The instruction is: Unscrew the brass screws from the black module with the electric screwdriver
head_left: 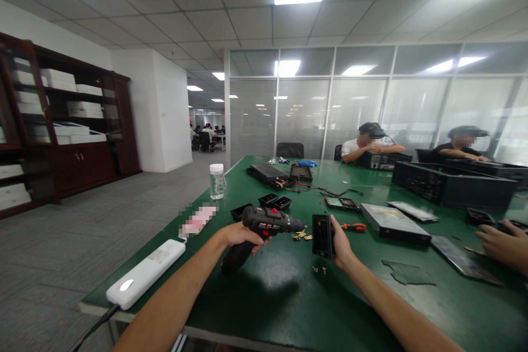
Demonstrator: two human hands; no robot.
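My left hand [242, 235] is wrapped round the grip of a black cordless drill [270, 221], held above the table with its bit pointing right. In my right hand [340, 244] is a small black rectangular plastic housing [322, 237], its hollow side partly facing me. The drill's tip is close to the housing's left edge; whether they touch I cannot tell. Several small brass-coloured pieces [304, 236] lie beneath the tip, and a few screws [319, 270] lie just below the housing. More black housings [275, 201] sit behind the drill.
On the green table [272, 308] are a white power strip [148, 272], a clear bottle [216, 182], an orange-handled screwdriver [355, 227], an optical drive [394, 224] and a black computer case [449, 184]. A co-worker's hand [505, 245] is at the right edge; two people sit across.
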